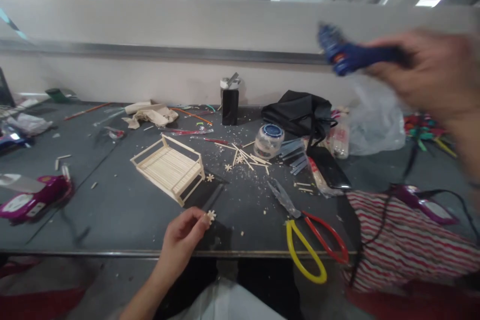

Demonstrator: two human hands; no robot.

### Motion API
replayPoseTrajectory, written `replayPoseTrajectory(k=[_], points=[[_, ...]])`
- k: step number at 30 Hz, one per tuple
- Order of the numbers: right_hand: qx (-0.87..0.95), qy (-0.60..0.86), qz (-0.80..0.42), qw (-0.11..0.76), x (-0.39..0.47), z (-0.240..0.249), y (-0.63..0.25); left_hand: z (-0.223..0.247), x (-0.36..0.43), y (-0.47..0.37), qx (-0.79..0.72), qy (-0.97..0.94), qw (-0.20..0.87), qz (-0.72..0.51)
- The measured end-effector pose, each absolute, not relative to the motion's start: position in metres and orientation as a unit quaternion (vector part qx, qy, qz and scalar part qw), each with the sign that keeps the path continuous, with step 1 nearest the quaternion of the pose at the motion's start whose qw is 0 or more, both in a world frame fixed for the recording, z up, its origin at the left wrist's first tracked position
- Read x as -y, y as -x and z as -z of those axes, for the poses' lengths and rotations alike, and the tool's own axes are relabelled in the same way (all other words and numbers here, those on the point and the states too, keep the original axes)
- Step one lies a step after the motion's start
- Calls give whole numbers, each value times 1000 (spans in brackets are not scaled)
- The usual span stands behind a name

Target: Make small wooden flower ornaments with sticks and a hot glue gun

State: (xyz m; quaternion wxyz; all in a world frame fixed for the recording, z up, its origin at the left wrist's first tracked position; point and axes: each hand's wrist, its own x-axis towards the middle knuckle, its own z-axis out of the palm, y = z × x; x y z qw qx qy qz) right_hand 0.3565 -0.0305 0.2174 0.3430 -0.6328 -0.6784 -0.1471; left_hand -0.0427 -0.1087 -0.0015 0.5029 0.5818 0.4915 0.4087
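My left hand (184, 236) pinches a small pale flower-shaped piece (212, 216) between thumb and fingertips, low over the front of the table. Raised at the upper right, my right hand (420, 62) is wrapped round a blue glue gun (348, 57); both are blurred by motion. A small bed-like frame of light wooden sticks (165, 167) sits left of centre, beyond my left hand. Beside its right corner lies another flower piece (210, 178), with a further flower piece (228, 167) near the scattered sticks (243, 156).
Large scissors (296, 217) with red and yellow handles overhang the table's front edge. A blue-lidded jar (269, 141), black bag (296, 110) and phone (330, 167) stand or lie right of centre. Striped cloth (405, 235) covers the right corner. A purple glue gun (35, 197) lies left.
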Motion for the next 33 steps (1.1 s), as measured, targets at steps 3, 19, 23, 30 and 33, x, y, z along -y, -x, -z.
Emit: replayPoseTrajectory(k=[3, 19, 23, 30, 33], points=[[732, 590, 97, 328, 9, -179, -335, 3, 107, 45, -500, -599, 485, -396], [770, 550, 19, 322, -22, -72, -337, 4, 107, 45, -504, -627, 457, -380], [769, 548, 37, 327, -21, -75, -337, 3, 106, 43, -516, -613, 460, -382], [714, 588, 168, 342, 83, -95, -306, -3, 105, 43, -534, -533, 509, -413], [747, 584, 137, 286, 149, -59, -283, -5, 107, 38, -514, -495, 561, -420]])
